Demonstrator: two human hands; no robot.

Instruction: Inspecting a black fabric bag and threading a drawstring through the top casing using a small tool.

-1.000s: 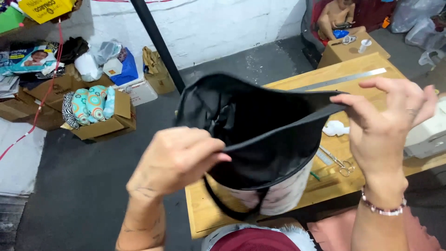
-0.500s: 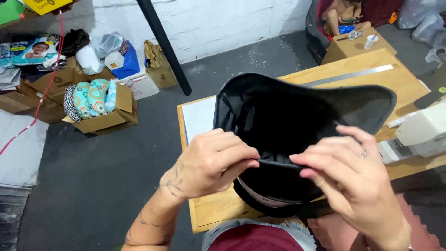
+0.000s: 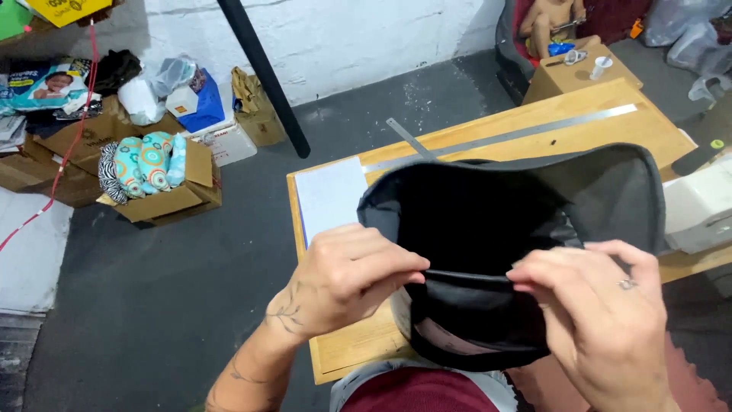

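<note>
While both hands are working at the centre of the frame, the left hand (image 3: 347, 278) is pinching the near edge of a black fabric bag (image 3: 511, 221) between thumb and fingers, closed tight on the cloth. The right hand (image 3: 602, 313), lower right, is gripping the same edge a little further along, its fingertips pressed together on the fabric; a ring is showing on one finger. The bag is hanging open between them, its dark inside facing the camera, held up over the wooden table (image 3: 579, 126) that is filling the right half of the frame.

On the table, a long metal ruler (image 3: 518, 136) is lying along the far side, and a white sheet of paper (image 3: 329, 197) is sitting at the table's left end, partly behind the bag. A white machine (image 3: 698, 206) is showing at the right edge. Cardboard boxes (image 3: 164, 200) with patterned cloth are standing on the grey floor at upper left, and a black pole (image 3: 263, 76) is leaning against the white wall.
</note>
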